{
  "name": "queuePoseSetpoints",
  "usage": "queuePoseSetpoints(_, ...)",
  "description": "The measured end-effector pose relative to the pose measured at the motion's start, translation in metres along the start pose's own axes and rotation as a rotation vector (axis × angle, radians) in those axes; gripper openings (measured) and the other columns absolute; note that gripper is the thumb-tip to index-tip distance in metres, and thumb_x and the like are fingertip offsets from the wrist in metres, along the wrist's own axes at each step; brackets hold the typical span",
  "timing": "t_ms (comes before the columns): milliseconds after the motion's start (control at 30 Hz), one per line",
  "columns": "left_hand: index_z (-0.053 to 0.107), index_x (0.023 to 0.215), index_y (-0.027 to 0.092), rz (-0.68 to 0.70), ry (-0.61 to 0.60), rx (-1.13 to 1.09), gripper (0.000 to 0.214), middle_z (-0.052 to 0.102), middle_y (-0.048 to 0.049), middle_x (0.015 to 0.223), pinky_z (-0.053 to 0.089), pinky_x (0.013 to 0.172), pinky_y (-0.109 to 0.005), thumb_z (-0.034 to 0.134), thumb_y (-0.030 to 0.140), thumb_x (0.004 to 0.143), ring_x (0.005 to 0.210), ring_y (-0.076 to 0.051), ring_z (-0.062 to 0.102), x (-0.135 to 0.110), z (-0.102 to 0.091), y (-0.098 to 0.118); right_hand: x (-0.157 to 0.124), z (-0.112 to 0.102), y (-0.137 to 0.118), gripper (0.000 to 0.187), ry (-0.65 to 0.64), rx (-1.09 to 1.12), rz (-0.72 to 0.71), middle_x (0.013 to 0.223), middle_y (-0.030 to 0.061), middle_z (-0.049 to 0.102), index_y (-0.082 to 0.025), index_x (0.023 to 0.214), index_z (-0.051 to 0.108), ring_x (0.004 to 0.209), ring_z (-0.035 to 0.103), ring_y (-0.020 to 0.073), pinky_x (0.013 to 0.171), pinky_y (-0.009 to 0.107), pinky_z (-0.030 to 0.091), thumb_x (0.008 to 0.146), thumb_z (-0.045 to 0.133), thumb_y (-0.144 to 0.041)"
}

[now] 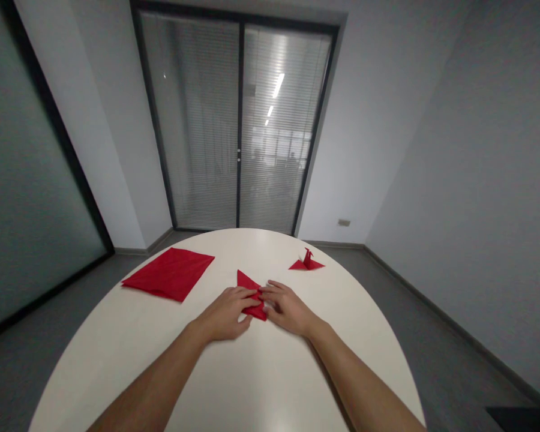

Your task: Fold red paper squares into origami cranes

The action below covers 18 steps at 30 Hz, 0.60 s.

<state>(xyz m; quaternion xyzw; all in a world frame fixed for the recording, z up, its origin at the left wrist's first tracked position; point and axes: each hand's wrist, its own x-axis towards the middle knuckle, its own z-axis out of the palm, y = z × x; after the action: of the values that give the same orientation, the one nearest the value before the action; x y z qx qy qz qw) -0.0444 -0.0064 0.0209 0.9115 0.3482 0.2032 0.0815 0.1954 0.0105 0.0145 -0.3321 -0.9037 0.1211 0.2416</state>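
Note:
A red paper piece, partly folded into a pointed shape, lies on the white round table in front of me. My left hand rests on its left side, fingers pressed down on the paper. My right hand presses its right side, fingertips meeting the left hand's over the fold. Most of the paper is hidden under both hands; only a red tip at the far left and a corner below show.
A stack of flat red sheets lies at the left of the table. A finished red folded figure stands at the far right. Beyond the table's far edge are glass doors with blinds and grey floor.

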Motion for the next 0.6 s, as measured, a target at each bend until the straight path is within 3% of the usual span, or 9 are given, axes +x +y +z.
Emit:
queuePoseSetpoints(300,0.059,0.142,0.027,-0.063,-0.032,0.080,0.046,0.055,-0.0080,0.151,0.038,0.115,-0.052,0.053,0.025,0.097,0.136,-0.031,0.050,0.001,0.007,-0.003,0.001,-0.011,-0.003,0.031,-0.013,0.031,0.003,0.129,0.0078,0.072,-0.026,0.122,0.074,0.126,0.062,0.0218,0.122,0.050,0.032,0.096,0.057,-0.021)
queuePoseSetpoints(467,0.059,0.142,0.028,-0.073,-0.026,0.073,0.044,0.058,-0.0082,0.148,0.041,0.112,-0.052,0.053,0.028,0.098,0.134,-0.031,0.051,0.001,0.009,-0.005,-0.003,-0.016,0.001,0.029,-0.038,0.034,0.066,0.132,0.0103,0.070,-0.024,0.115,0.077,0.132,0.059,0.0263,0.119,0.053,0.036,0.091,0.063,-0.019)
queuePoseSetpoints(600,0.058,0.142,0.028,-0.060,0.004,0.060,0.045,0.056,-0.0078,0.149,0.039,0.114,-0.051,0.053,0.025,0.098,0.136,-0.030,0.050,0.000,0.012,-0.006,-0.006,-0.020,-0.001,0.029,-0.063,0.033,0.035,0.135,0.0068,0.069,-0.026,0.101,0.081,0.138,0.052,0.0277,0.118,0.053,0.037,0.083,0.063,-0.011)
